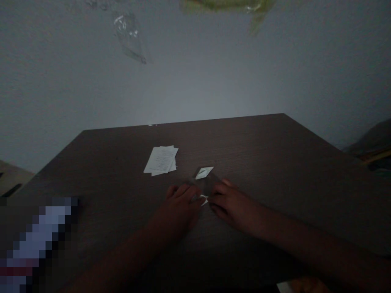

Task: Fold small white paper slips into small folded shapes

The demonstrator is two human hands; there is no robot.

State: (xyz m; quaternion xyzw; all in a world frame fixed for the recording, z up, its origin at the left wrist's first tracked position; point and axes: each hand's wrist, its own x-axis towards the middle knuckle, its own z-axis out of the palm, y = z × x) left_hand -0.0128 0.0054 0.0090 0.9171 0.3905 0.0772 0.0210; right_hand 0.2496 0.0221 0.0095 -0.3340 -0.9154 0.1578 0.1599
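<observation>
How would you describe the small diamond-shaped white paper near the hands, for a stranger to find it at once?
On the dark wood-grain table, find the stack of printed sheets. To its right, beyond the left hand and right hand, lies a small white diamond-shaped paper, alone and untouched, unlike the white scrap between them.

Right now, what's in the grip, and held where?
Apparently a small white paper piece, held at its two ends between the fingertips of the left hand and the right hand. The dim image hides the exact grip.
</observation>
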